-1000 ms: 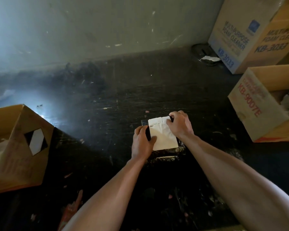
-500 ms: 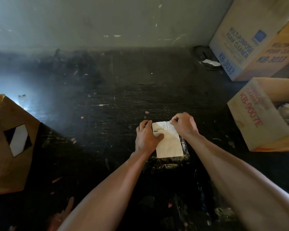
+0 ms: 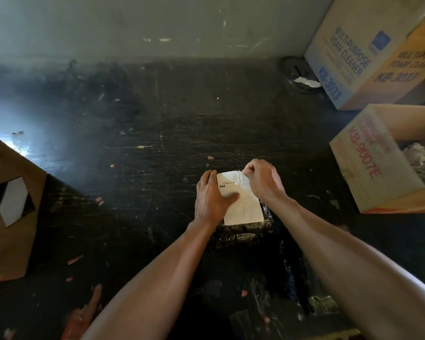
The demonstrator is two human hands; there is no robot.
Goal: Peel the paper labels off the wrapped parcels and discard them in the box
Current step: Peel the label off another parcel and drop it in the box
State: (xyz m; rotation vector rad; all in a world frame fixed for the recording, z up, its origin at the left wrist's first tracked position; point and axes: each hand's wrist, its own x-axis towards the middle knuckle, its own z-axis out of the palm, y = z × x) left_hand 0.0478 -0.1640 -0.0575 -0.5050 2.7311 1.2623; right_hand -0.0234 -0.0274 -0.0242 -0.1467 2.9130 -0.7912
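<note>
Dark scuffed floor (image 3: 157, 148), littered with small scraps. Far right against wall: big closed carton (image 3: 368, 55) printed "MULTI-PURPOSE FOAM CLEANER KB-3033". Just in front of it, open box (image 3: 368, 168) marked KB-9007E, crumpled whitish scraps (image 3: 422, 160) inside. Left edge: another brown carton (image 3: 8, 217) with black-and-white diamond mark. Centre, on floor: parcel (image 3: 245, 230) in dark shiny wrap, only near edge showing under paper label (image 3: 241, 204). Label white, covers most of parcel top, far right corner lifted and creased. Left hand (image 3: 211, 197) flat on label's left side, fingers spread, thumb lying across paper, pinning it down, not gripping. Right hand (image 3: 261, 179) curled closed, fingertips (image 3: 247, 169) pinching lifted corner of label. Both forearms bare, reaching in from bottom
</note>
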